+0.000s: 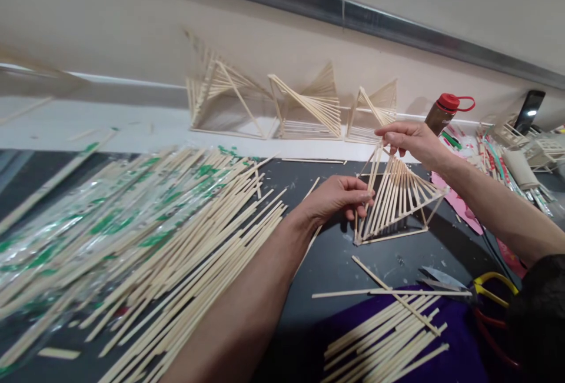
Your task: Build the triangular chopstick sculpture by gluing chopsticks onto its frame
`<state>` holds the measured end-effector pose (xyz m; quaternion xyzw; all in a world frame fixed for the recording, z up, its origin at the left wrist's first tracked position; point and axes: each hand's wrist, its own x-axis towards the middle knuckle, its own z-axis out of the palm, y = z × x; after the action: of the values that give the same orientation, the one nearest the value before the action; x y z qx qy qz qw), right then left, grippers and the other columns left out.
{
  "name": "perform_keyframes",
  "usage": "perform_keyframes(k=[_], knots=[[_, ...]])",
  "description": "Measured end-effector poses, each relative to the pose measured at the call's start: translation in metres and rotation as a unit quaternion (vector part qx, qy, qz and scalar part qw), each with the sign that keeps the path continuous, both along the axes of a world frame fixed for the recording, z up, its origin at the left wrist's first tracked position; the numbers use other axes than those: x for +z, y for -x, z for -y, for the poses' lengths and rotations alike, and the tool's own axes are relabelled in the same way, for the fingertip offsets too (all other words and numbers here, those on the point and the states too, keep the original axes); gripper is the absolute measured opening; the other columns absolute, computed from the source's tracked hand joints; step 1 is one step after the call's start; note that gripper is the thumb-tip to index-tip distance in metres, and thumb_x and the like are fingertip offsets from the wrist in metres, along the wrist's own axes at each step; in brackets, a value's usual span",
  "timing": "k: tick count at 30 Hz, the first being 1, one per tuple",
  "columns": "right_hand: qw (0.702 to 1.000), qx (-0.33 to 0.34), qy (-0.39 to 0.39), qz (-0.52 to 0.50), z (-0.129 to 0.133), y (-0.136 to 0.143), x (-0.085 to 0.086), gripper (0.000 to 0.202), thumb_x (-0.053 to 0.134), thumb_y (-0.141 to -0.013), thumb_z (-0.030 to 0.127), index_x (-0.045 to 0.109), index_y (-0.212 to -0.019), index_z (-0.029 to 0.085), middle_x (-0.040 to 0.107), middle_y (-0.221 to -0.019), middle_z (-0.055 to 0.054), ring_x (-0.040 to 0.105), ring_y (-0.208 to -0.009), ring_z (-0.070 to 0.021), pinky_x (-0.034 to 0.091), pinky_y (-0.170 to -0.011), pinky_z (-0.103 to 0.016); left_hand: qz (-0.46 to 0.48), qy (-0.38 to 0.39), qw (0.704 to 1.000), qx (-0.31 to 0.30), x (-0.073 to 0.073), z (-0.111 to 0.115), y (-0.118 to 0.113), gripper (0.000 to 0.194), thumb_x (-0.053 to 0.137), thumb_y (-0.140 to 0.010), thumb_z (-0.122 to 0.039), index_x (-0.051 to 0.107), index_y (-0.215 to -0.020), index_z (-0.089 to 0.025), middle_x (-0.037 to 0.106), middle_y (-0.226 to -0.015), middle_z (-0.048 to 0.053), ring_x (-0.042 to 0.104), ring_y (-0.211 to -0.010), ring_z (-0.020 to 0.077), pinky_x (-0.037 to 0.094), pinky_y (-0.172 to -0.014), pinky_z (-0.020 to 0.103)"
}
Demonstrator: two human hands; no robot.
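On the dark table stands a frame of thin wooden sticks, with a fan of slanted sticks across it. At its left side, my left hand pinches a wooden stick between thumb and fingers, around its middle. My right hand reaches in from the right with fingers closed on the upper end of that stick, at the top of the frame. The exact contact under the right fingertips is partly hidden.
Loose sticks and plastic-wrapped bundles cover the left. Cut sticks lie on purple cloth near scissors. Similar stick models line the wall. A red-capped bottle and a phone stand at the back right.
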<state>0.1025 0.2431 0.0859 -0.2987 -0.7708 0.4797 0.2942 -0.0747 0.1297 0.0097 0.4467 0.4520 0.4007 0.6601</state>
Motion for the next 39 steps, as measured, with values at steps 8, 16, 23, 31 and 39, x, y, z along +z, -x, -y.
perform_keyframes(k=[8, 16, 23, 31, 39], knots=[[0.998, 0.038, -0.024, 0.033, -0.002, -0.001, -0.004, 0.024, 0.067, -0.079, 0.035, 0.077, -0.094, 0.019, 0.059, -0.064, 0.001, 0.047, -0.059, -0.0081, 0.037, -0.051, -0.021, 0.013, 0.015, 1.000, -0.005, 0.002, 0.001, 0.002, 0.027, 0.082, -0.058, -0.027, 0.070, -0.077, -0.011, 0.071, -0.069, 0.006, 0.061, -0.048, 0.0094, 0.042, -0.035, 0.015], [0.995, 0.016, -0.087, 0.050, 0.002, 0.000, -0.001, 0.021, 0.065, -0.080, 0.033, 0.077, -0.089, 0.019, 0.062, -0.070, 0.000, 0.048, -0.061, -0.0082, 0.038, -0.052, -0.021, 0.012, 0.004, 1.000, -0.017, 0.001, 0.001, 0.001, 0.019, 0.080, -0.062, -0.024, 0.071, -0.073, -0.011, 0.071, -0.065, 0.005, 0.061, -0.047, 0.0087, 0.042, -0.036, 0.014], [0.992, 0.002, -0.105, 0.064, 0.009, -0.001, 0.005, 0.019, 0.065, -0.082, 0.031, 0.078, -0.091, 0.019, 0.062, -0.070, 0.000, 0.048, -0.062, -0.0082, 0.038, -0.053, -0.021, -0.013, 0.029, 0.996, -0.087, -0.001, 0.001, 0.008, 0.020, 0.079, -0.060, -0.018, 0.073, -0.077, -0.011, 0.074, -0.072, 0.007, 0.064, -0.051, 0.0114, 0.043, -0.036, 0.015], [0.994, -0.002, -0.099, 0.055, 0.011, -0.003, 0.004, 0.018, 0.067, -0.084, 0.033, 0.077, -0.092, 0.020, 0.062, -0.071, 0.000, 0.048, -0.063, -0.0093, 0.038, -0.056, -0.023, -0.026, 0.021, 0.995, -0.091, -0.006, -0.002, 0.005, 0.012, 0.076, -0.062, -0.018, 0.069, -0.070, -0.011, 0.073, -0.069, 0.007, 0.063, -0.048, 0.0108, 0.042, -0.036, 0.015], [0.995, 0.000, -0.091, 0.042, 0.012, -0.003, 0.004, 0.017, 0.069, -0.082, 0.036, 0.078, -0.087, 0.023, 0.065, -0.073, -0.001, 0.048, -0.063, -0.0103, 0.038, -0.055, -0.023, -0.066, 0.008, 0.994, -0.085, -0.003, 0.000, 0.004, 0.012, 0.076, -0.066, -0.020, 0.066, -0.067, -0.013, 0.066, -0.054, 0.003, 0.062, -0.047, 0.0113, 0.041, -0.038, 0.016]])
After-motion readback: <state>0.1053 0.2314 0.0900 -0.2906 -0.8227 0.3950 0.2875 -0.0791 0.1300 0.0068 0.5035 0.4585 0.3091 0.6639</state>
